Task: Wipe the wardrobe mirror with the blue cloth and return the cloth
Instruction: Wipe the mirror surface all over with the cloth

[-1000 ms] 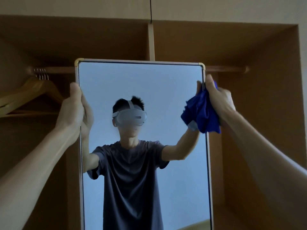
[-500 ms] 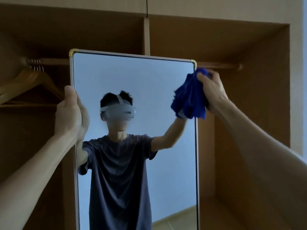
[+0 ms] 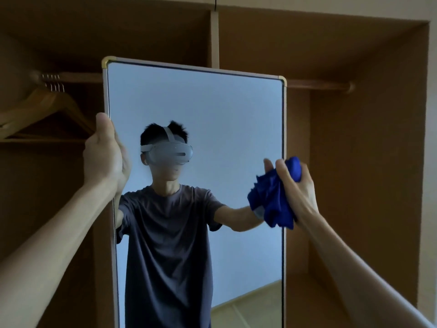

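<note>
Tall mirror point(image 3: 212, 110) wiped at its right edge inside a brown wooden wardrobe point(image 3: 366, 162).

A crumpled blue cloth point(image 3: 274, 200) is clenched in the right hand point(image 3: 300, 188) and pressed to the smooth glass; the thin pale frame's left edge is gripped by the left hand point(image 3: 104, 155), thumb up.

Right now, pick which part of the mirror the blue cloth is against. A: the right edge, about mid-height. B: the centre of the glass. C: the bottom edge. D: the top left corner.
A: the right hand grips the bunched blue cloth at the mirror's right edge, well below the top corner, while the left hand holds the left edge.
</note>
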